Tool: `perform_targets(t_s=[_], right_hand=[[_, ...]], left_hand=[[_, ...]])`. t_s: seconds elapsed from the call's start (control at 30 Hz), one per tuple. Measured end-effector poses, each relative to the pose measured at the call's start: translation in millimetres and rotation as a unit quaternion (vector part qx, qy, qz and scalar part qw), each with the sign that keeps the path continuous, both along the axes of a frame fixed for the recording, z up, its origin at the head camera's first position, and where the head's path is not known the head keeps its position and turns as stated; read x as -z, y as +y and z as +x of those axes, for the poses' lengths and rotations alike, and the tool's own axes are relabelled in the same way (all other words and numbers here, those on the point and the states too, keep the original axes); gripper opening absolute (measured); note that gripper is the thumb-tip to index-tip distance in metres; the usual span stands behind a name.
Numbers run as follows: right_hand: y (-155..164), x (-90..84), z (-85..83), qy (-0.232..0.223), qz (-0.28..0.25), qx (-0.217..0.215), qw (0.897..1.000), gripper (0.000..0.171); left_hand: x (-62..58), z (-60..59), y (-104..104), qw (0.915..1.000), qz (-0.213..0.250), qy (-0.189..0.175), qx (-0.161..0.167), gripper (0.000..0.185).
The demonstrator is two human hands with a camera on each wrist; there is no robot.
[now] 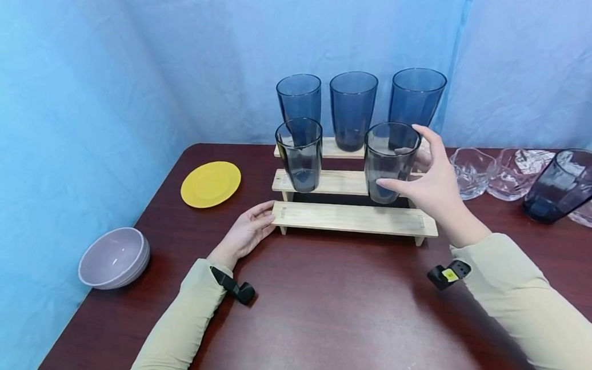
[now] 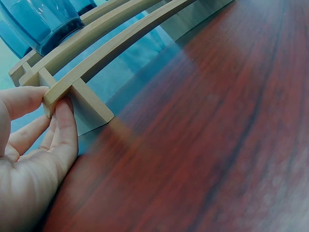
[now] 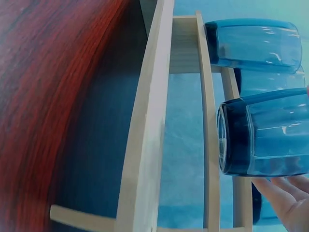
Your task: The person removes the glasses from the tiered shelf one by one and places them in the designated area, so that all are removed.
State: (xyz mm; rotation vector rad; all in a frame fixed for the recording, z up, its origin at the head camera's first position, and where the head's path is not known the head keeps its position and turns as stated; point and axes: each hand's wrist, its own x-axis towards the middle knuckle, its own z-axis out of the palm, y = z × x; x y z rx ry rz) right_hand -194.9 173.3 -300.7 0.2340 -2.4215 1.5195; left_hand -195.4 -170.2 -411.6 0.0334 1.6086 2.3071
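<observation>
- The grey glass tumbler stands upright at the right end of the middle step of the wooden tiered rack, which sits at the far middle of the table; the right hand curls thumb and fingers round its right side, likely to seat it squarely on the narrow step.
- The left hand rests on the table at the rack's bottom-left corner, with thumb and straight fingers lightly clasping the end of the lowest slat, probably to keep the rack from sliding.
- A lilac bowl sits near the table's left edge; a yellow plate lies nearer the far left corner.
- Counted left to right: one bowl, one plate, one rack of three steps.
- Tumblers on the rack: three blue ones on the top step, two grey ones on the middle step, none on the lowest.
- Toward the far right corner, one more dark tumbler leans tilted among clear glass bowls; at least three show, perhaps a fourth.
</observation>
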Motion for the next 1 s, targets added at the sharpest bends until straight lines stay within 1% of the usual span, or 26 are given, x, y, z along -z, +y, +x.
perform_targets(t_s=[0.1,0.23,0.33,0.6,0.83,1.0], right_hand=[[5,0.0,3.6,0.011,-0.002,0.000,1.000,0.099],[12,1.4,6.9,0.033,-0.028,-0.014,0.999,0.098],[20,3.4,8.5,0.041,-0.031,-0.016,0.999,0.099],[38,3.5,15.5,0.039,-0.014,0.007,0.999,0.099],[50,2.5,20.7,0.040,-0.015,0.009,0.999,0.099],[58,2.5,21.8,0.032,-0.003,0.022,0.999,0.100]], left_hand=[[0.1,0.1,0,1.0000,-0.002,0.000,0.000,0.053],[0.1,-0.1,1,0.9999,-0.009,0.001,-0.003,0.053],[0.4,-0.5,2,0.9999,-0.015,0.000,-0.006,0.053],[2.2,-0.9,4,0.9999,-0.012,-0.002,-0.008,0.052],[2.7,-2.1,4,0.9999,-0.014,-0.001,-0.005,0.053],[1.6,-1.6,2,0.9999,-0.014,0.001,-0.008,0.053]])
